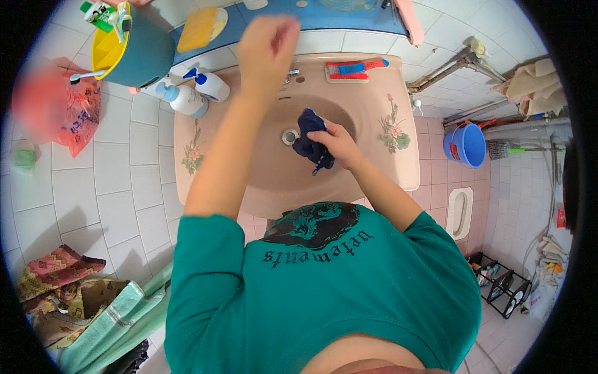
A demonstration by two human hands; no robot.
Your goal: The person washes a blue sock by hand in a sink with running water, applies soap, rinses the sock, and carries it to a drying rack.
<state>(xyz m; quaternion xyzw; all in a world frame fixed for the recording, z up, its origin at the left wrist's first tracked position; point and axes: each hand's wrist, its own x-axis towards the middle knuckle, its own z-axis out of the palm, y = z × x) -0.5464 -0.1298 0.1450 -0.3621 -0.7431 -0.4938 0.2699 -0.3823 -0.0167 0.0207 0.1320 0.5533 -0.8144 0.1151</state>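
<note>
My right hand (pixel 340 144) grips a bunched dark navy cloth item (pixel 309 135) with a white-patterned edge. It hangs over the bowl of a beige-pink washbasin (pixel 271 170), just right of the metal drain (pixel 290 136). My left hand (pixel 268 51) is raised near the back of the basin, by the metal tap (pixel 293 73) and in front of the blue shelf. Its fingers are curled and blurred by motion, so whether anything is inside them cannot be seen. The hand and forearm hide part of the tap area.
Two pump bottles, one with a pale blue top (pixel 184 99) and one with a dark blue top (pixel 210 85), stand on the basin's left. Red and blue brushes (pixel 352 69) lie at its back right. A toothbrush-holding bin (pixel 140 51) sits far left. A blue bucket (pixel 466 146) is rightward.
</note>
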